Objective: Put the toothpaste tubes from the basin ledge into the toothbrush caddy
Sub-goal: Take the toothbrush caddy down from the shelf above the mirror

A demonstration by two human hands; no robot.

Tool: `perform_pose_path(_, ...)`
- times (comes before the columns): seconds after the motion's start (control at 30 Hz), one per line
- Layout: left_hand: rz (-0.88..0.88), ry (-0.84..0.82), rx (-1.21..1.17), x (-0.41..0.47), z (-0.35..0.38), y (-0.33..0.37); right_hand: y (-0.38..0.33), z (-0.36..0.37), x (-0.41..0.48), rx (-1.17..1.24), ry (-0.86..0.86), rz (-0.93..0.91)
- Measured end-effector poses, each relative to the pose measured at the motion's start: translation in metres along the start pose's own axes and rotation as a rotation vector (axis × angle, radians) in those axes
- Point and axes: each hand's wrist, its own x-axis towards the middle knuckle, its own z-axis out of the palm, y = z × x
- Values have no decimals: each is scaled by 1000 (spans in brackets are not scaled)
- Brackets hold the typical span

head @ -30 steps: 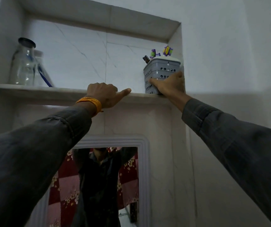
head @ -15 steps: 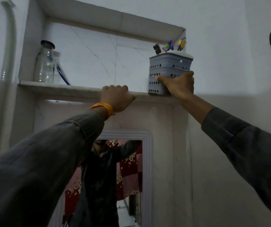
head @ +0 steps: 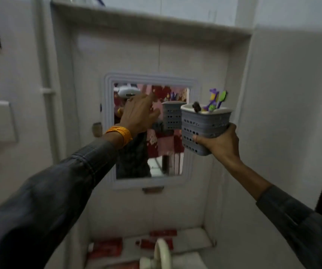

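My right hand grips the grey perforated toothbrush caddy from below and the side, holding it upright in the air in front of the wall mirror. Purple and green toothbrushes stick out of its top. My left hand, with an orange bangle at the wrist, is raised before the mirror, fingers spread and holding nothing. Down on the basin ledge lie red toothpaste tubes, one more to the left; they are blurred.
A white-framed mirror hangs on the tiled wall and reflects the caddy and a person. The niche shelf runs along the top. A cream tap rises at the bottom centre. A white pipe runs down the left.
My right hand has lifted the caddy off the upper shelf and brought it down in front of the mirror. My left hand left the shelf edge and opened. The view tilted downward.
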Motion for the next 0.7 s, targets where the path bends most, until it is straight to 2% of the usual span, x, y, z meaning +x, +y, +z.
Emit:
perform_pose_path(0.1,-54,-135,2,-69,38,-25,69,20,-61,-23,-52,103)
perform_pose_path(0.3,-304,-355,-69,-187,114,-55,187,41,-156,-97,-75,311)
perform_pose_path(0.53,-506,-604,-95,-269,188,-54,277,43,-210,-117,-94,510)
perform_pose_path(0.7,-596,-744,-122,-303,222,-50,312,45,-247,-126,-187,525)
